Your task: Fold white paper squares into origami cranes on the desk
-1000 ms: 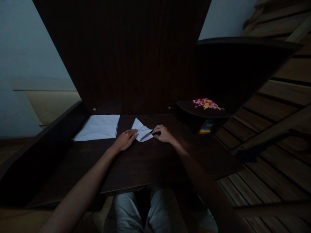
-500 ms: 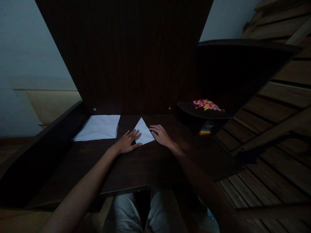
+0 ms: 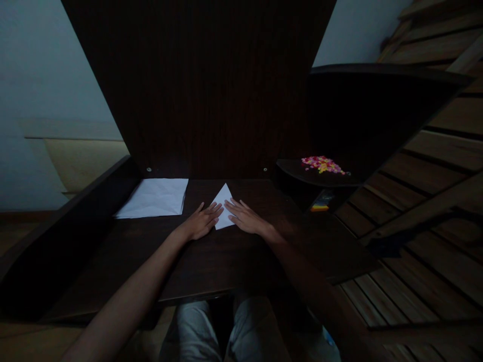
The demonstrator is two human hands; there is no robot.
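Observation:
A white sheet of paper folded to a pointed shape (image 3: pixel 224 221) lies on the dark wooden desk, its tip toward the back panel. Flat on its left side rests my left hand (image 3: pixel 204 220), fingers stretched out over the paper's edge. From the right, my right hand (image 3: pixel 245 217) lies across the paper with its fingers spread and covers part of that side. The fingertips of both hands come close together near the paper's middle. Under the hands, the paper's side edges are partly hidden.
A stack of white paper (image 3: pixel 154 197) lies at the back left of the desk (image 3: pixel 211 271). Small pink, red and yellow pieces (image 3: pixel 324 164) are heaped on a corner shelf (image 3: pixel 296 171) at right. Beneath it stands a small item with a yellow band (image 3: pixel 320 206).
My right hand has moved left from the paper's right edge onto its surface. The folded paper has shifted and turned slightly. My left hand stays at its left side.

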